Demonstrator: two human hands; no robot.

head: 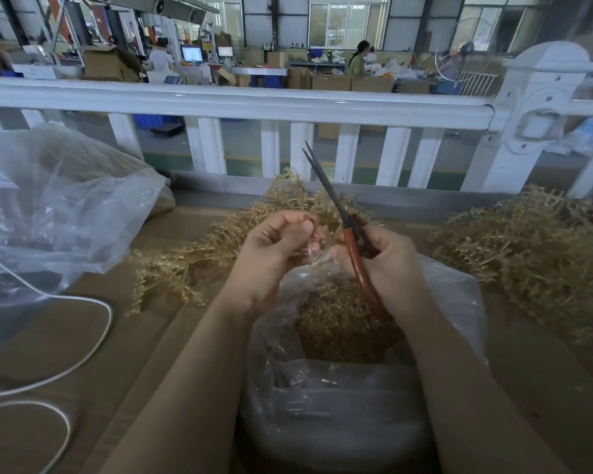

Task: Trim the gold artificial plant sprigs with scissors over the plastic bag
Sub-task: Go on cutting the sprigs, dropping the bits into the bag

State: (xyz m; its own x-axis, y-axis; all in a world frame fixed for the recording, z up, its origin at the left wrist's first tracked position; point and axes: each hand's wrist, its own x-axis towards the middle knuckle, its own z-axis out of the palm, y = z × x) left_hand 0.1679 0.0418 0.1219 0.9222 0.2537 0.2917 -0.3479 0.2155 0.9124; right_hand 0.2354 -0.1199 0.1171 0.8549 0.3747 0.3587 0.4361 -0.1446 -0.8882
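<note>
My right hand (387,265) is curled around the red handles of the scissors (348,230), and it holds them tight. The dark blades point up and away from me, and their tips are only a tiny bit apart. My left hand (274,248) is curled too, with the thumb and fingers pinching a small gold sprig (317,239), which looks blurry, so I cannot tell its shape well. Both hands are right above the plastic bag (343,398), which sits open in front of me. Inside the bag is a heap of little gold cut bits (343,319). Just behind the bag, past my hands, is a pile of gold sprigs (220,241) lying on the brown table (93,388). Far to the right of the bag is another big gold pile (528,254). To the left of the bag a white cord (93,340) loops over the table. Farther left of the bag is a big crumpled clear bag (55,206). Behind the bag, at the far side of the table, stands a white fence (240,100).
</note>
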